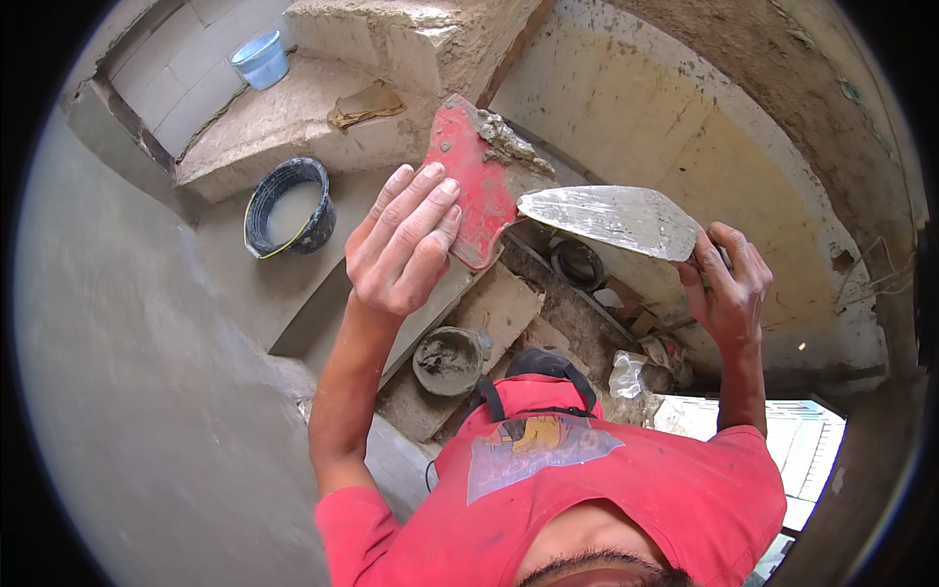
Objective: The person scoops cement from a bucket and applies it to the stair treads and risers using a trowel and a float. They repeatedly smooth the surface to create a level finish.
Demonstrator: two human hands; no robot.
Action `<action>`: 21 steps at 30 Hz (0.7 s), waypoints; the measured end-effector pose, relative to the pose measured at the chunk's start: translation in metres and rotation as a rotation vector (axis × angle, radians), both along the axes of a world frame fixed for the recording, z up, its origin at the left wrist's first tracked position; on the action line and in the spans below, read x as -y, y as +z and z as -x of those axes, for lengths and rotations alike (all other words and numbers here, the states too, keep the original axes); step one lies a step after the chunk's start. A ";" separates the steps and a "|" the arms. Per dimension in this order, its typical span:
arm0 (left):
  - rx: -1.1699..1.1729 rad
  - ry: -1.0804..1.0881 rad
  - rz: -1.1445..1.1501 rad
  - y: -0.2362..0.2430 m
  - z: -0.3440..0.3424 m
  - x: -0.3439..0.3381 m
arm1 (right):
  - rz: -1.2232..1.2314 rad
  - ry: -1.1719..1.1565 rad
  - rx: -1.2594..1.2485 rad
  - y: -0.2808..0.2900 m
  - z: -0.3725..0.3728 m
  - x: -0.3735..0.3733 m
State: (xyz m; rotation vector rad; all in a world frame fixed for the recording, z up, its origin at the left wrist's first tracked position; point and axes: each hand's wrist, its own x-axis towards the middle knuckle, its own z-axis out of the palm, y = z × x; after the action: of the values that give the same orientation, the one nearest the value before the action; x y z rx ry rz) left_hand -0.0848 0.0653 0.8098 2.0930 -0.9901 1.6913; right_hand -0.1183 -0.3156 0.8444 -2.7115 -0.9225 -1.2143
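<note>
My left hand (403, 240) grips the left edge of a red mortar board (460, 186), its fingers lying over the edge and its thumb hidden. Wet grey mortar (509, 147) clings along the board's far right side, and smears mark its face. In my right hand (732, 284) is a trowel, held at the handle end, which the fingers mostly hide. The trowel's grey-streaked metal blade (611, 217) points left, with its tip close to the board's right edge; whether they touch I cannot tell.
Below lies a bucket of grey mortar (448, 360) on planks (499, 303). A black bucket of cloudy water (293, 210) stands on the step at left, and a blue bucket (261, 61) higher up. A smooth grey wall (147, 391) curves along the left; a rough slanted panel (675, 127) fills the right.
</note>
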 end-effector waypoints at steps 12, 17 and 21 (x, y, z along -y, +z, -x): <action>0.006 0.033 0.034 -0.002 -0.022 -0.003 | -0.039 0.068 0.101 -0.011 -0.059 -0.012; -0.173 0.059 0.104 -0.068 -0.067 -0.023 | -0.028 0.091 -0.044 -0.070 -0.120 -0.033; -0.409 0.062 0.201 -0.184 -0.109 -0.032 | 0.015 0.134 -0.273 -0.171 -0.173 -0.043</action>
State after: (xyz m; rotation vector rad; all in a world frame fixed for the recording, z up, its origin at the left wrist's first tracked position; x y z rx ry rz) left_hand 0.0241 0.0968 0.6263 2.2230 -0.6108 1.2503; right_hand 0.0545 -0.2725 0.6734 -2.6843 -1.0562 -0.7927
